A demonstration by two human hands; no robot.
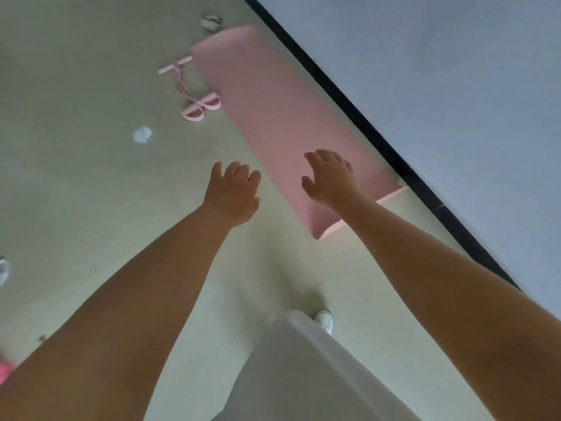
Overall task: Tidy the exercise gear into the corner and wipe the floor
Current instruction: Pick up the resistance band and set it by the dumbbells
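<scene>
A pink exercise mat (273,110) lies flat on the pale floor along the wall, its near end slightly folded. A pink pull-rope exerciser (194,89) with a bar and two foot loops rests just left of the mat. My left hand (233,192) hovers above the bare floor left of the mat's near end, fingers apart and empty. My right hand (331,177) is stretched over the mat's near end, fingers spread, holding nothing. Whether it touches the mat I cannot tell.
A black baseboard (349,95) runs along the grey wall on the right. A crumpled white scrap (142,135) lies on the floor, another small whitish object (211,22) sits beyond the mat. My white trouser leg and shoe (324,320) are below. Something pink (4,372) shows at the left edge.
</scene>
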